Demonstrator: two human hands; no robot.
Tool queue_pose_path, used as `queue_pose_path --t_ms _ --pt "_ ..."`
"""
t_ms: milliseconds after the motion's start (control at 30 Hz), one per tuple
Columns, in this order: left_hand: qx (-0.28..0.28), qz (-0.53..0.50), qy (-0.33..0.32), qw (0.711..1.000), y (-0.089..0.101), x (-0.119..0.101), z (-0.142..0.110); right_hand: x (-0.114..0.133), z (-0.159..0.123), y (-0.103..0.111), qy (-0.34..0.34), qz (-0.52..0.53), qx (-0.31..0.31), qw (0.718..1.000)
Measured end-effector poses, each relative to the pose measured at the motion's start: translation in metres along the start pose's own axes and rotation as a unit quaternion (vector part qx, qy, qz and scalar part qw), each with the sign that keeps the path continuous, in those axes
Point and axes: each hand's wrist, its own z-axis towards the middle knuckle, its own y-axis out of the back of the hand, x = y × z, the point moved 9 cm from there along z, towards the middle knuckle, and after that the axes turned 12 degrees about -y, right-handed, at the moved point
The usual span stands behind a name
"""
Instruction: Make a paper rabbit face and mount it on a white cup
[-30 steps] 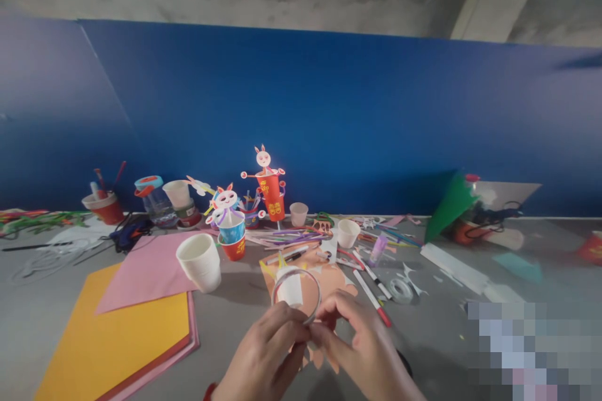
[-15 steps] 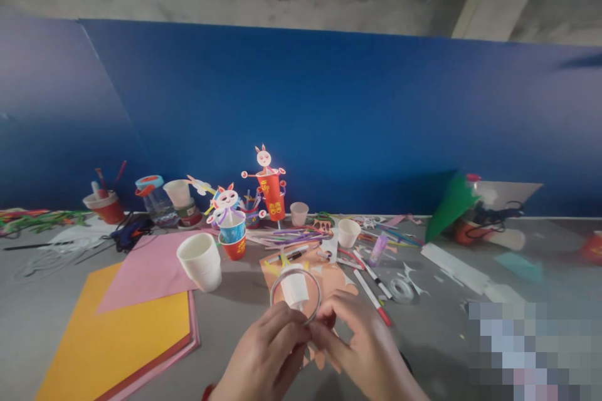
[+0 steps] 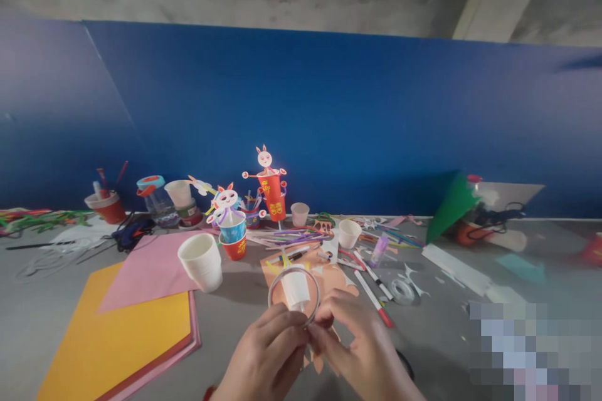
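Note:
A thin greyish ring, apparently a roll of tape (image 3: 270,293), is held upright at the front middle of the table. My left hand (image 3: 266,351) grips its lower edge with bent fingers. My right hand (image 3: 350,341) pinches at the same lower edge, its fingertips meeting those of the left; any tape end there is too small to make out. Through the ring shows a small white cup (image 3: 295,290) with yellow strips, over a peach paper sheet (image 3: 332,277) with scalloped cuts.
Coloured paper sheets (image 3: 132,338) and a larger white cup (image 3: 200,263) lie to the left. Rabbit-faced cup figures (image 3: 271,191) stand behind. Markers (image 3: 373,298), a glue stick (image 3: 379,250) and another tape roll (image 3: 402,290) lie to the right. A blue panel (image 3: 329,119) rises at the back.
The ring has shifted very slightly left in the view. Both hands keep nearly the same hold at its lower edge.

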Motion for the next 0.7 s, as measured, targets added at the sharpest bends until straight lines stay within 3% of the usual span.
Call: queue_pose_path --t_ms 333,567,700 --pt "-0.089 0.012 -0.024 0.996 0.007 -0.005 -0.008 -0.005 -0.001 -0.004 -0.043 0.148 -0.016 0.988" --pt "-0.128 -0.005 -0.029 0.991 0.011 -0.008 -0.016 -0.017 -0.002 -0.019 -0.12 0.237 0.044 0.963" --pt "-0.143 0.0 -0.01 0.99 0.009 -0.007 -0.02 -0.023 -0.004 -0.03 -0.135 0.268 0.044 0.953"
